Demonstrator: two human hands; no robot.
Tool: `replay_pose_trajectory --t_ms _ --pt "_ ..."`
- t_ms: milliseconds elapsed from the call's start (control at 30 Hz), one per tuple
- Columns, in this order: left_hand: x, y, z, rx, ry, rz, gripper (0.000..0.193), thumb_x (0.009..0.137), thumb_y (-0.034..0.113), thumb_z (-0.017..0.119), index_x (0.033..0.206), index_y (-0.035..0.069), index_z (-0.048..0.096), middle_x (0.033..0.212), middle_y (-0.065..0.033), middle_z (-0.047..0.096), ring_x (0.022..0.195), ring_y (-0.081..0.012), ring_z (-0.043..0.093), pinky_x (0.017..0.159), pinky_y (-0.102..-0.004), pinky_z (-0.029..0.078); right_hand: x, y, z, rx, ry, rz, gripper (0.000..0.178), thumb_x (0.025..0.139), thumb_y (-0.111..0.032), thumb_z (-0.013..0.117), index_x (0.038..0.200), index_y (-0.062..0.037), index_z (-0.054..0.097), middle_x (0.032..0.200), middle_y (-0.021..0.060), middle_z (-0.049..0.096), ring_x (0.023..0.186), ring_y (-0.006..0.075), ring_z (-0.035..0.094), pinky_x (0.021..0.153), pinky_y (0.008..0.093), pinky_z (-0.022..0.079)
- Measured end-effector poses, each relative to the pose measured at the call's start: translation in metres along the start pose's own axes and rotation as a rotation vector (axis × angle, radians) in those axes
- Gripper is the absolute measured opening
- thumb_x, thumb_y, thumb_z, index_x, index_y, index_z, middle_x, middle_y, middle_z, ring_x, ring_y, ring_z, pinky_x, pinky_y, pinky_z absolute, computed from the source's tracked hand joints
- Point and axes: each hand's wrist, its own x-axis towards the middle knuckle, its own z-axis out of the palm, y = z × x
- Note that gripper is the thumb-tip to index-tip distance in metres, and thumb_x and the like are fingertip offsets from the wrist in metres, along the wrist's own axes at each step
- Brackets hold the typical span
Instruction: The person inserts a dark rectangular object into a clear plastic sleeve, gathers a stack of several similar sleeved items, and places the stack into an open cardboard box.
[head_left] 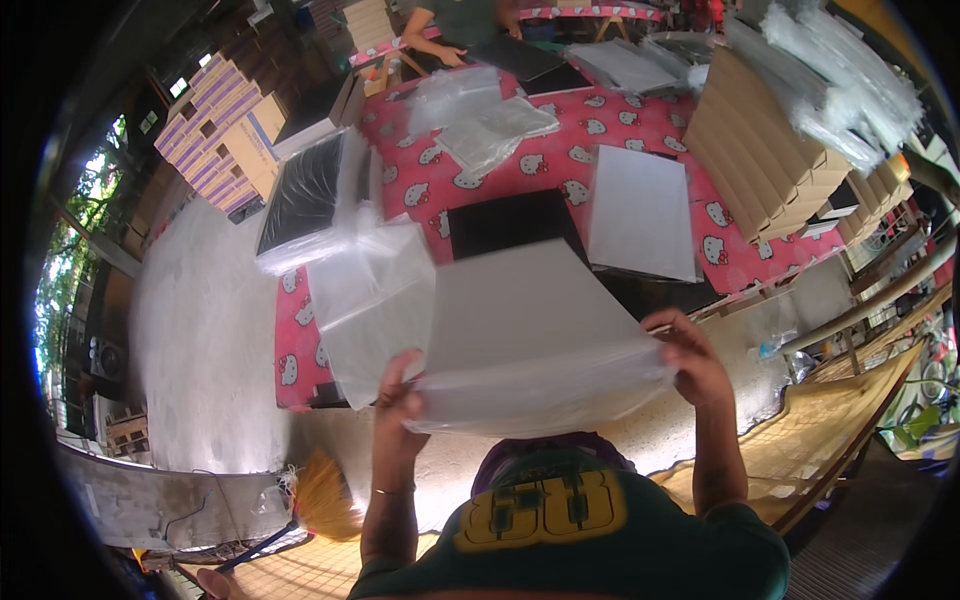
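A flat pale-grey panel (520, 300) lies in front of me at the near side of the table. Its near end is inside a clear plastic bag (540, 395), whose film hangs past the table edge toward my body. My left hand (400, 388) is closed on the bag at its left near corner. At the right edge, my right hand (692, 358) pinches the film, fingers curled beside the panel. Left of the panel, more clear bags (365, 300) lie flat. A black panel (510, 220) shows beyond it, and a white panel (640, 210) rests to its right.
The table wears a pink cat-print cloth (535, 165). Bag-wrapped black panels (305, 200) are stacked at left, brown cartons (755, 150) at right. Loose bags (495, 130) lie farther back. Across the table, another person's hand (452, 56) touches a black panel. A broom (325, 495) stands at lower left.
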Motion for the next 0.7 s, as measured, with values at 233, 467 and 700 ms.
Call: replay_pose_trajectory --t_ms 233,467,700 --pt "0.111 0.059 0.036 -0.341 -0.151 0.161 0.039 0.095 0.014 0.05 0.134 0.008 0.046 0.127 -0.0134 0.057 0.121 -0.0268 0.051 0.106 -0.0464 0.038 0.107 -0.042 0.024 0.295 0.006 -0.288 0.041 0.093 -0.017 0.057 0.13 -0.0032 0.047 0.119 0.0094 0.061 0.111 0.0183 0.057 0.096 0.0342 0.045" --pt "0.166 -0.047 -0.083 -0.563 0.09 -0.003 0.024 0.096 0.014 0.052 0.119 0.009 0.057 0.107 -0.0035 0.066 0.097 -0.0171 0.063 0.096 -0.0393 0.047 0.171 0.08 -0.04 0.463 0.185 -0.054 0.017 0.092 -0.022 0.06 0.108 -0.016 0.059 0.095 -0.0031 0.064 0.096 0.0141 0.06 0.088 0.0378 0.045" --pt "0.119 -0.103 -0.124 0.269 0.367 -0.246 0.019 0.092 0.015 0.059 0.109 0.005 0.06 0.093 -0.0014 0.063 0.088 -0.0126 0.06 0.081 -0.0283 0.047 0.147 0.165 -0.095 0.232 0.337 0.131 0.017 0.089 -0.024 0.064 0.101 -0.0108 0.061 0.077 -0.0024 0.057 0.067 0.0106 0.053 0.063 0.0277 0.045"
